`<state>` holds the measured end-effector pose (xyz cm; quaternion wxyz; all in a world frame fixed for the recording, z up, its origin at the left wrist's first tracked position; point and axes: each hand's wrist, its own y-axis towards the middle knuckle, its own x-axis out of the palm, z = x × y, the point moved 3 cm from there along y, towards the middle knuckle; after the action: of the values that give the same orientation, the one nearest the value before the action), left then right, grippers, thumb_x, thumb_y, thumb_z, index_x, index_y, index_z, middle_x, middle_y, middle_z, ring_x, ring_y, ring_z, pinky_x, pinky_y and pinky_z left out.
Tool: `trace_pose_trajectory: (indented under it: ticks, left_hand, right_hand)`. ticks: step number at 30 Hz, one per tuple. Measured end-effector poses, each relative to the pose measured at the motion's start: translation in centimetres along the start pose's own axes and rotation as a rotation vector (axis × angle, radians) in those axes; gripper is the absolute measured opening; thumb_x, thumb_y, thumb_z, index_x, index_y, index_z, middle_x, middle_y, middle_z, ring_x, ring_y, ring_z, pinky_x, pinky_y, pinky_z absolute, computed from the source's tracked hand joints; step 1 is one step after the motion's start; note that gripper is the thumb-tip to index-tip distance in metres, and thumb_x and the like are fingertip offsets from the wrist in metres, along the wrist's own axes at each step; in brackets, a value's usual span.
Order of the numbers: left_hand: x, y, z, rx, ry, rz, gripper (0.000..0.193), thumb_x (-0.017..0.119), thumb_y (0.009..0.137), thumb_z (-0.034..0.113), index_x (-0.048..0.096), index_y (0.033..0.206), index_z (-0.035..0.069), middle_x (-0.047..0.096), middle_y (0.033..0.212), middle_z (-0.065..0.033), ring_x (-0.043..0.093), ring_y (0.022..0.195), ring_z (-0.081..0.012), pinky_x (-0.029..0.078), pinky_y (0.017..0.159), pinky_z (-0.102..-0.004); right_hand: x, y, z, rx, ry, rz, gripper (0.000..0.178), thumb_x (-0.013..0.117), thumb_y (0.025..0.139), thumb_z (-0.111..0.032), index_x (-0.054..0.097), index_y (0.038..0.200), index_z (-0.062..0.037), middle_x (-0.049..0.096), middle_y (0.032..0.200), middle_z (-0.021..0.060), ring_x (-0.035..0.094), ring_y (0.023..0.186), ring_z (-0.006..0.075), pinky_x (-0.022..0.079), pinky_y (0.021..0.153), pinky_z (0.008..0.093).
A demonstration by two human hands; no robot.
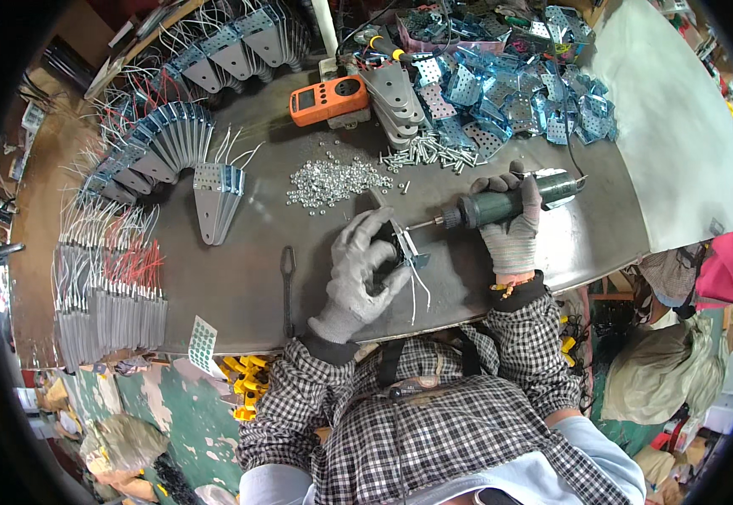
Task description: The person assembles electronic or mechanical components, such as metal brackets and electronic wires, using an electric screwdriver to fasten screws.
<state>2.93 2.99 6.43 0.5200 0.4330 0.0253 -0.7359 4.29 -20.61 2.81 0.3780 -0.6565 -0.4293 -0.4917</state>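
Note:
My left hand (351, 273), in a grey glove, grips a small metal bracket assembly (405, 244) with white wires (419, 290) trailing toward me. In my right hand (514, 240), also gloved, is a dark green electric screwdriver (493, 204). Its bit (423, 225) points left and meets the bracket assembly; whether it sits in a screw is too small to tell. Just beyond my left hand lies a spread of small nuts (333, 183). Loose screws (434, 153) are heaped farther right, past the screwdriver.
Finished-looking grey plates with wires (217, 202) stand in curved rows at left, beside bundled grey wired parts (109, 324). An orange meter (328, 101), stacked grey plates (393, 101) and piled blue perforated brackets (501, 93) are at the back. A dark metal tool (288, 290) lies left of my hand.

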Motion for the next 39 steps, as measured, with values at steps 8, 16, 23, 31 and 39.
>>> trace_pose_trajectory:
  ticks: [8,16,23,31,39]
  left_hand:
    - [1.2,0.4,-2.5,-0.109,-0.583,0.133,0.060,0.085,0.071,0.009,0.055,0.122,0.002,0.056,0.116,-0.0073,0.055,0.110,-0.0158,0.046,0.094,-0.0302]
    - [-3.1,1.2,-5.2,-0.460,-0.387,0.096,0.026,0.066,0.089,0.013,0.064,0.113,0.005,0.065,0.104,-0.0045,0.062,0.095,-0.0155,0.049,0.085,-0.0307]
    - [-5.3,3.6,-9.1,-0.468,0.643,-0.370,0.011,0.053,0.088,0.008,0.064,0.087,0.009,0.064,0.085,-0.0124,0.064,0.075,-0.0273,0.053,0.066,-0.0384]
    - [-4.6,4.1,-11.7,-0.345,0.754,-0.521,0.011,0.051,0.090,0.009,0.062,0.089,0.007,0.063,0.077,-0.0113,0.064,0.065,-0.0232,0.053,0.061,-0.0368]
    - [1.2,-0.5,-3.1,-0.455,-0.674,0.144,0.024,0.057,0.086,0.004,0.053,0.107,-0.007,0.050,0.073,-0.0008,0.044,0.059,-0.0055,0.035,0.052,-0.0153]
  right_hand:
    - [0.4,0.2,1.4,0.022,0.007,0.045,0.042,0.071,0.087,-0.015,0.050,0.122,-0.0044,0.053,0.088,0.0012,0.055,0.085,0.0168,0.046,0.098,0.0455]
    - [-0.5,0.3,1.5,0.053,0.037,0.034,0.044,0.071,0.088,-0.015,0.049,0.125,-0.0032,0.051,0.089,0.0018,0.054,0.086,0.0165,0.047,0.097,0.0437]
    - [-1.0,0.5,1.7,0.069,0.052,0.011,0.045,0.069,0.089,-0.013,0.048,0.127,-0.0028,0.052,0.089,0.0022,0.054,0.085,0.0168,0.046,0.097,0.0443]
    - [-0.5,0.2,1.6,0.076,0.063,0.054,0.046,0.069,0.088,-0.014,0.048,0.128,-0.0034,0.052,0.089,0.0021,0.054,0.087,0.0174,0.047,0.097,0.0454]
    - [-0.4,0.2,2.0,0.103,0.044,0.030,0.045,0.070,0.089,-0.016,0.048,0.127,-0.0049,0.052,0.090,0.0006,0.054,0.086,0.0160,0.047,0.097,0.0460]
